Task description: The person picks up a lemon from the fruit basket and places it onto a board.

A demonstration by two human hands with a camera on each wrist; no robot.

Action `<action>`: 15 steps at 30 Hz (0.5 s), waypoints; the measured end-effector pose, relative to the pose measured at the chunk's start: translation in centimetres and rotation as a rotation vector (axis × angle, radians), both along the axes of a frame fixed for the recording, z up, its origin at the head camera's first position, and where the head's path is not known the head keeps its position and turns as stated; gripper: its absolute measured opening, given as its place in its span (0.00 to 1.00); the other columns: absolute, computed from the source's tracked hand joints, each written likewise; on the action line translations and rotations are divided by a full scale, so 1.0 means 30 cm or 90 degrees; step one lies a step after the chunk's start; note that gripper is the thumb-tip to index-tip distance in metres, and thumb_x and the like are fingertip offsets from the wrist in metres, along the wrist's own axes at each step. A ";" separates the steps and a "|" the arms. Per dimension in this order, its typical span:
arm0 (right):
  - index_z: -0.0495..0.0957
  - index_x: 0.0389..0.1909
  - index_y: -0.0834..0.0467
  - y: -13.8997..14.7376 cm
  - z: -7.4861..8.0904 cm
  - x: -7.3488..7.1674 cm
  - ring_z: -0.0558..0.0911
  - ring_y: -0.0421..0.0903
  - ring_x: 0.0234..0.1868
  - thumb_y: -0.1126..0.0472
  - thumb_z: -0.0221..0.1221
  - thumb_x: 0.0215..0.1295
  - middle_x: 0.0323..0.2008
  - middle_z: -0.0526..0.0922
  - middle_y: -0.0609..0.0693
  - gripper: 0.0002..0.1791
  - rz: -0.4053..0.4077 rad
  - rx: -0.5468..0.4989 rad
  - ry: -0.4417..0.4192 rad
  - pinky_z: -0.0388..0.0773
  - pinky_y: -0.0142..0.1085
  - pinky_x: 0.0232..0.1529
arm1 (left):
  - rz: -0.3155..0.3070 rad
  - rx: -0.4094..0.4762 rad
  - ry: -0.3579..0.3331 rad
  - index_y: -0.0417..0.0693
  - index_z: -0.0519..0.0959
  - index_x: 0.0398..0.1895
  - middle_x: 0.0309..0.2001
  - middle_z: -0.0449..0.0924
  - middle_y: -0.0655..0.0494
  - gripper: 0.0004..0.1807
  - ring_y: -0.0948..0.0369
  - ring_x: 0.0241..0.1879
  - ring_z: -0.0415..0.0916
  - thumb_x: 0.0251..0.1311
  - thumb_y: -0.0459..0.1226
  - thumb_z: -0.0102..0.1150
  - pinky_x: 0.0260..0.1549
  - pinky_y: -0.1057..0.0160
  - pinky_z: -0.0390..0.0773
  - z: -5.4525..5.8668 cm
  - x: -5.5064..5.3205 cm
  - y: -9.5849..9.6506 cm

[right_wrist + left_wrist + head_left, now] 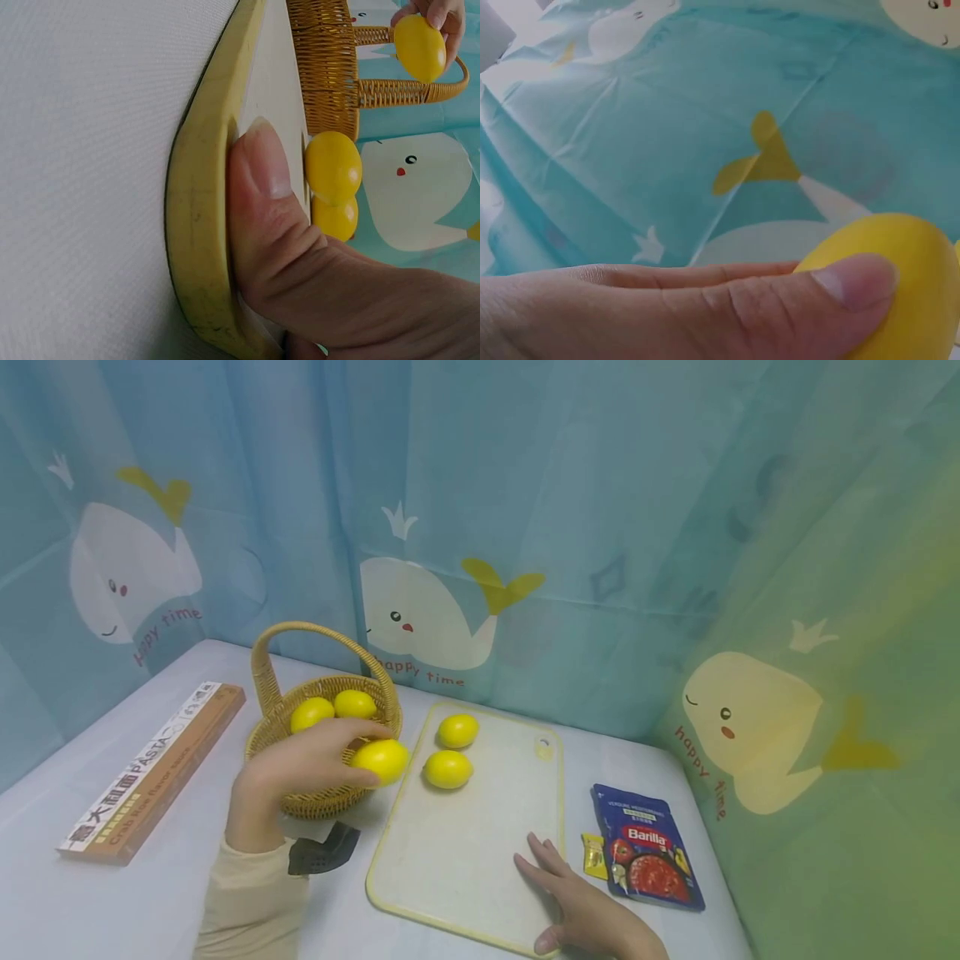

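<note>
My left hand (315, 760) pinches a yellow lemon (382, 762) between thumb and fingers, held up in front of the right rim of the wicker basket (322, 803). In the left wrist view the thumb presses on the near side of that lemon (911, 277). Inside the basket lie two more lemons (356, 703). Another pair of lemons (448, 770) rests on the far part of the white cutting board (465, 852). With fingers spread, my right hand (581, 906) rests on the board's near right corner, its thumb (262, 195) lying by the yellow edge.
To the left lies a long pasta box (153, 777). Right of the board are a blue Barilla sauce pouch (648, 852) and a small yellow packet (595, 857). A whale-print curtain (585, 527) hangs behind the white table. The basket's tall handle (322, 631) arches above its rim.
</note>
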State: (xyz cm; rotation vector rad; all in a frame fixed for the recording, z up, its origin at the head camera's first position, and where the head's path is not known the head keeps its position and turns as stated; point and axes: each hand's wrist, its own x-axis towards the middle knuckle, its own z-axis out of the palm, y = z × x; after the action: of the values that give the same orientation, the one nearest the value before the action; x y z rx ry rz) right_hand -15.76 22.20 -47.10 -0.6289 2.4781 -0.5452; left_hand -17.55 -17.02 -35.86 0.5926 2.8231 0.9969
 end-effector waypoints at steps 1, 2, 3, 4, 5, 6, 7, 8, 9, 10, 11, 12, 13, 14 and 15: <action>0.57 0.71 0.39 0.001 0.000 0.000 0.44 0.63 0.74 0.37 0.66 0.35 0.76 0.43 0.53 0.55 0.002 -0.001 0.002 0.50 0.63 0.67 | -0.001 -0.004 0.000 0.51 0.74 0.60 0.56 0.77 0.58 0.27 0.58 0.54 0.73 0.54 0.42 0.65 0.58 0.51 0.72 -0.001 -0.002 0.007; 0.57 0.71 0.39 0.001 0.000 0.000 0.44 0.63 0.74 0.37 0.66 0.35 0.76 0.43 0.53 0.55 0.002 -0.002 0.003 0.50 0.63 0.67 | -0.003 -0.008 0.001 0.51 0.75 0.59 0.56 0.77 0.58 0.27 0.58 0.54 0.73 0.54 0.42 0.65 0.58 0.51 0.72 -0.001 -0.005 0.015; 0.57 0.71 0.39 0.001 0.000 0.000 0.44 0.63 0.74 0.37 0.66 0.35 0.76 0.43 0.53 0.55 0.003 -0.002 0.004 0.50 0.62 0.67 | -0.006 -0.013 0.002 0.51 0.75 0.59 0.56 0.77 0.58 0.27 0.59 0.55 0.73 0.54 0.42 0.65 0.58 0.51 0.72 -0.003 -0.009 0.022; 0.57 0.71 0.39 0.001 0.000 0.000 0.44 0.63 0.74 0.37 0.66 0.35 0.76 0.43 0.53 0.55 0.003 -0.003 0.004 0.50 0.62 0.67 | -0.009 -0.016 0.002 0.51 0.75 0.59 0.56 0.77 0.58 0.27 0.58 0.55 0.73 0.54 0.42 0.65 0.59 0.51 0.72 -0.005 -0.012 0.028; 0.57 0.71 0.39 0.001 0.000 0.000 0.45 0.63 0.74 0.37 0.66 0.35 0.76 0.43 0.53 0.55 0.002 -0.004 0.004 0.50 0.62 0.67 | -0.013 -0.017 0.000 0.51 0.74 0.59 0.57 0.77 0.57 0.27 0.58 0.56 0.73 0.54 0.42 0.65 0.59 0.52 0.71 -0.006 -0.015 0.035; 0.57 0.71 0.40 0.002 -0.001 0.000 0.45 0.63 0.74 0.37 0.66 0.35 0.76 0.43 0.53 0.55 0.003 -0.004 0.004 0.50 0.62 0.67 | -0.018 -0.017 -0.003 0.51 0.75 0.59 0.57 0.77 0.57 0.27 0.58 0.56 0.72 0.54 0.42 0.65 0.60 0.52 0.71 -0.009 -0.019 0.042; 0.57 0.71 0.39 0.002 -0.001 0.000 0.44 0.63 0.74 0.37 0.66 0.35 0.76 0.43 0.53 0.55 0.002 -0.005 0.003 0.50 0.63 0.67 | -0.023 -0.016 -0.009 0.51 0.75 0.59 0.57 0.77 0.58 0.27 0.58 0.57 0.72 0.54 0.42 0.65 0.60 0.52 0.71 -0.013 -0.023 0.048; 0.57 0.71 0.39 0.001 -0.002 -0.001 0.44 0.62 0.74 0.37 0.66 0.35 0.76 0.43 0.53 0.55 -0.001 -0.003 0.000 0.50 0.62 0.67 | -0.028 -0.016 -0.014 0.51 0.75 0.59 0.57 0.77 0.58 0.27 0.58 0.57 0.72 0.53 0.42 0.65 0.60 0.52 0.71 -0.017 -0.028 0.055; 0.57 0.71 0.39 0.002 -0.002 -0.001 0.44 0.62 0.74 0.37 0.66 0.35 0.76 0.43 0.53 0.55 -0.002 -0.003 -0.001 0.50 0.63 0.67 | -0.033 -0.014 -0.019 0.52 0.75 0.58 0.56 0.77 0.59 0.26 0.59 0.56 0.73 0.53 0.42 0.66 0.59 0.53 0.71 -0.024 -0.034 0.061; 0.57 0.71 0.39 0.002 -0.003 -0.001 0.44 0.62 0.74 0.37 0.66 0.35 0.76 0.42 0.53 0.55 -0.002 -0.005 -0.002 0.50 0.63 0.67 | -0.038 -0.013 -0.025 0.52 0.75 0.57 0.55 0.78 0.59 0.26 0.59 0.55 0.73 0.53 0.42 0.66 0.59 0.53 0.71 -0.029 -0.039 0.068; 0.57 0.71 0.39 0.002 -0.003 0.000 0.44 0.62 0.74 0.37 0.66 0.35 0.76 0.42 0.53 0.55 -0.002 -0.005 -0.002 0.50 0.63 0.67 | -0.042 -0.012 -0.032 0.53 0.76 0.57 0.55 0.78 0.60 0.25 0.60 0.54 0.73 0.53 0.42 0.66 0.58 0.54 0.72 -0.036 -0.046 0.075; 0.57 0.71 0.39 0.002 -0.003 0.000 0.44 0.62 0.74 0.37 0.66 0.35 0.76 0.42 0.53 0.55 -0.002 -0.006 -0.002 0.50 0.63 0.67 | -0.048 -0.012 -0.035 0.53 0.76 0.56 0.54 0.78 0.60 0.24 0.60 0.53 0.73 0.53 0.41 0.66 0.58 0.54 0.72 -0.043 -0.053 0.081; 0.57 0.71 0.39 0.002 -0.003 0.000 0.44 0.63 0.74 0.37 0.66 0.35 0.76 0.42 0.53 0.55 -0.001 -0.008 -0.002 0.50 0.63 0.67 | -0.051 -0.013 -0.042 0.53 0.77 0.55 0.53 0.79 0.61 0.24 0.60 0.52 0.74 0.53 0.41 0.66 0.57 0.55 0.73 -0.050 -0.060 0.089; 0.57 0.71 0.40 0.002 -0.004 0.000 0.44 0.63 0.74 0.37 0.66 0.35 0.76 0.42 0.53 0.55 0.001 -0.010 -0.001 0.50 0.63 0.67 | -0.056 -0.013 -0.047 0.53 0.77 0.55 0.52 0.79 0.61 0.23 0.60 0.52 0.74 0.53 0.41 0.66 0.56 0.55 0.74 -0.057 -0.066 0.096; 0.57 0.71 0.40 0.001 -0.004 0.001 0.44 0.63 0.74 0.37 0.66 0.35 0.76 0.42 0.53 0.56 0.003 -0.012 0.000 0.50 0.63 0.67 | -0.059 -0.012 -0.056 0.53 0.77 0.55 0.53 0.79 0.60 0.23 0.60 0.52 0.74 0.53 0.41 0.67 0.56 0.55 0.74 -0.064 -0.072 0.103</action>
State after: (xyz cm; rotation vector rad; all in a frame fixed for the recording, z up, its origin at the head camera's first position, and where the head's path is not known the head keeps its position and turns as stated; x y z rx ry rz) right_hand -15.73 22.22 -47.21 -0.6413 2.4732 -0.5680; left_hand -19.72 -13.91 -37.78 0.6541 2.6993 0.9554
